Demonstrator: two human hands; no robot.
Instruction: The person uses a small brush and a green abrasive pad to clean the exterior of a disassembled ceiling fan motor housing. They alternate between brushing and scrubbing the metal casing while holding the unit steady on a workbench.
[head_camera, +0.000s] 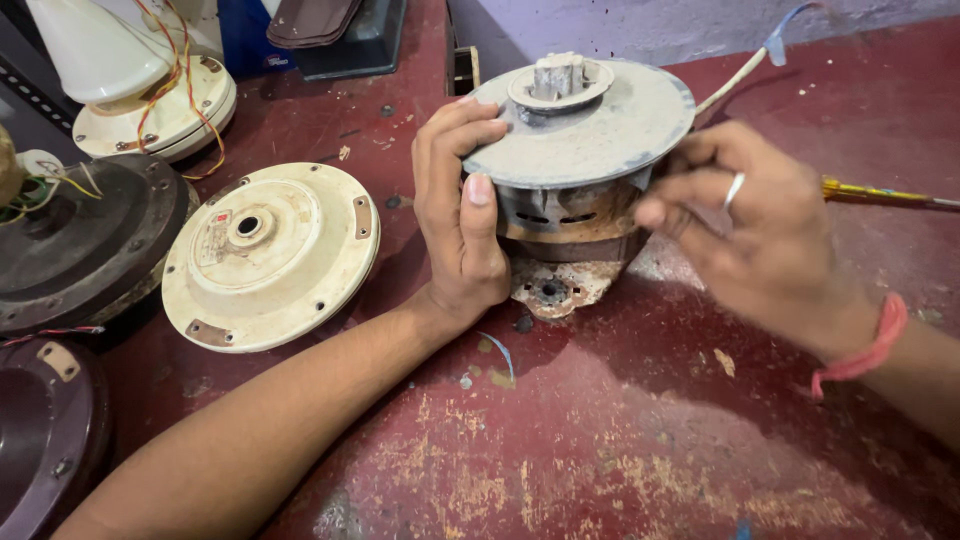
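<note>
Left hand grips the dusty motor at frame centre, fingers wrapped on its rim. Right hand touches the opposite side, fingers curled; it is blurred, so a grasp is only probable.

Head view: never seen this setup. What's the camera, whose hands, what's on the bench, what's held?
There is one picture, from a camera worn on a person's head, looking down at their own two bare hands; no robot is involved. The left hand grips the side of a dusty grey round motor unit standing on a worn red bench. The right hand, blurred, touches its other side. Left of them lies a cream round cover, with dark round housings and another cream unit with wires beyond it. A yellow-handled tool lies behind the right hand.
</note>
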